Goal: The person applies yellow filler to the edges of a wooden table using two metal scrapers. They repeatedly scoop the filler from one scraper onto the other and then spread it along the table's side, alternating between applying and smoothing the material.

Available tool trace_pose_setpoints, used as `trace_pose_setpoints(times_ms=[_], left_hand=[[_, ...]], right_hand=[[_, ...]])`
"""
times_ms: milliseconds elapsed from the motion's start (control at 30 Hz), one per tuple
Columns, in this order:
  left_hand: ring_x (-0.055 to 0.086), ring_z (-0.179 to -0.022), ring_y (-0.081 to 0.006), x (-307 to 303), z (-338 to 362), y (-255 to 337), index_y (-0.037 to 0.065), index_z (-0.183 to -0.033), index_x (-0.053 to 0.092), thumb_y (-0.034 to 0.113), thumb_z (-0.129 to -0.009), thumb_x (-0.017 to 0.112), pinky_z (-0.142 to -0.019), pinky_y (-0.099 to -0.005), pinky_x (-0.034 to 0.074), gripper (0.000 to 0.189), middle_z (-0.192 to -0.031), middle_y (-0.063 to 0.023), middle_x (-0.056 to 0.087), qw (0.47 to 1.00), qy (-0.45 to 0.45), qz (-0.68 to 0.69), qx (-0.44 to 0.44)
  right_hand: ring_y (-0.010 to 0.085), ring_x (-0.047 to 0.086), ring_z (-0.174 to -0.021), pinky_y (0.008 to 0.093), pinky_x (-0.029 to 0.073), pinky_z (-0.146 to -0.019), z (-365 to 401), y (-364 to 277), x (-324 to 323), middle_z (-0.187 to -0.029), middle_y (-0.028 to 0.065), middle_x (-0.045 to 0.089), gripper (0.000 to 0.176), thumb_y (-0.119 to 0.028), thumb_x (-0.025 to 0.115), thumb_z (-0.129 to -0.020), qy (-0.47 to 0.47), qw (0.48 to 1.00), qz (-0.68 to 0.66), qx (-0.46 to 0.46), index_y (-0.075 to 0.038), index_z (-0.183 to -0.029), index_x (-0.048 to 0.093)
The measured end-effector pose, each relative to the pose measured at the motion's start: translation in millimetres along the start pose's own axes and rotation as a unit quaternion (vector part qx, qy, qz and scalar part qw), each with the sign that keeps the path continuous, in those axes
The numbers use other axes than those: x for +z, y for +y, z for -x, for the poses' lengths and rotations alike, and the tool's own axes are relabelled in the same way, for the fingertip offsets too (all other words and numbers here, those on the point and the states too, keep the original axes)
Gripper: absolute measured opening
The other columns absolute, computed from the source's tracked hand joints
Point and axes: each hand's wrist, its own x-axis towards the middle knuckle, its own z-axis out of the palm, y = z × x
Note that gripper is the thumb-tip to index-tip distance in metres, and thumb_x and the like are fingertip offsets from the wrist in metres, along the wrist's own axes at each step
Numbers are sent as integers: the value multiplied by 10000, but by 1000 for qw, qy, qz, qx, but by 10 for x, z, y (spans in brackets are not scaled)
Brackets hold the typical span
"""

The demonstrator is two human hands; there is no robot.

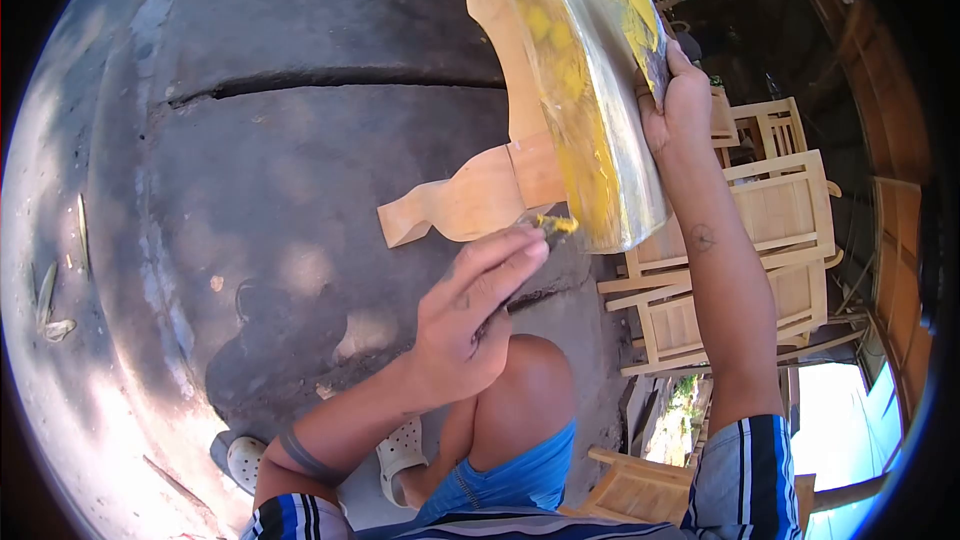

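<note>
My left hand (470, 310) is closed in a pinch on a small dark scraper (556, 225) with yellow putty along its edge. The scraper is right by the near corner of a wooden tabletop (570, 70), whose edge is smeared with yellow putty. Under that top show a wavy-edged apron (500, 20) and a carved leg (465, 195) of bare pale wood. My right hand (682, 105) grips a flat putty-covered palette (640, 30) on the other side of the top. Thick yellow putty coats most of the palette's face.
Several pale wooden furniture pieces (775, 220) are stacked at the right. Another wooden piece (640, 485) lies at the lower right. The concrete floor (310, 140) has wide cracks, and my bent knee (525, 390) is just below my left hand.
</note>
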Motion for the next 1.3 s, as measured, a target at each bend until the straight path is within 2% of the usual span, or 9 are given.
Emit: trace_pose_setpoints(times_ms=[133, 333, 467, 600, 867, 967, 1100, 1200, 1300], left_hand=[[530, -1139, -286, -153, -567, -144, -5, -1144, 574, -211, -658, 366, -985, -352, 396, 567, -1194, -180, 549, 996, -11, 64, -69], [519, -1144, -328, -59, -340, 154, 8, -1170, 563, -217, -579, 430, -973, -380, 411, 646, -1222, -178, 527, 993, -104, -38, 37], [491, -1145, -426, 235, 156, -13, -2, -1202, 529, -214, -563, 465, -954, -441, 426, 676, -1216, -230, 506, 992, -31, -47, 109], [451, -1173, -406, 230, 129, -38, 46, -1250, 511, -169, -642, 520, -987, -482, 379, 645, -1258, -192, 482, 996, 56, -37, 65], [468, -1159, -378, 373, 299, -100, 67, -1245, 524, -153, -676, 527, -988, -479, 370, 610, -1266, -157, 474, 984, -18, -95, 152], [496, -1152, -373, 69, 27, -223, 18, -1214, 523, -211, -614, 421, -983, -424, 392, 650, -1231, -194, 498, 991, 19, -73, 106], [512, -1159, -259, -277, -700, -440, -30, -1196, 525, -176, -666, 310, -982, -327, 395, 591, -1232, -176, 519, 998, -12, 5, -57], [528, -1140, -239, -324, -860, -347, -32, -1166, 553, -166, -666, 313, -985, -326, 392, 571, -1196, -157, 552, 992, -79, 40, -87], [541, -1123, -255, -308, -691, -70, -30, -1140, 575, -179, -634, 342, -969, -322, 411, 576, -1153, -157, 578, 991, -123, 43, -27]], right_hand=[[146, 604, -842, 243, 484, -694, -7, 14, 26, -1004, 71, 595, 214, -174, 407, -962, -2, 1000, -11, 1, -21, -1068, 513], [156, 595, -903, 291, 486, -775, 70, -22, 62, -1031, 83, 586, 216, -155, 404, -962, 12, 1000, -4, -8, -4, -1079, 504], [156, 595, -903, 285, 487, -773, 71, 5, 45, -1037, 78, 585, 217, -162, 402, -963, 17, 1000, -13, -2, -11, -1078, 508], [155, 597, -901, 278, 486, -768, 45, -21, 49, -1035, 79, 588, 223, -163, 400, -964, 16, 1000, -13, -6, -13, -1083, 512], [140, 604, -864, 257, 482, -686, 104, -39, 88, -1011, 71, 601, 228, -180, 401, -962, 46, 999, -7, 11, -22, -1077, 519], [142, 606, -846, 269, 483, -682, 67, -38, 77, -1006, 67, 606, 222, -180, 403, -960, 41, 999, 5, 7, -26, -1065, 523], [144, 606, -847, 278, 485, -694, 33, -9, 19, -1006, 64, 606, 218, -175, 400, -960, 13, 1000, 24, 1, -29, -1061, 525], [140, 610, -822, 273, 483, -652, 91, -38, 101, -991, 61, 610, 214, -172, 396, -960, 30, 1000, 6, 0, -31, -1051, 529], [135, 609, -815, 272, 475, -635, 62, -27, 74, -990, 56, 610, 210, -174, 398, -960, 24, 1000, -6, -2, -39, -1050, 531]])
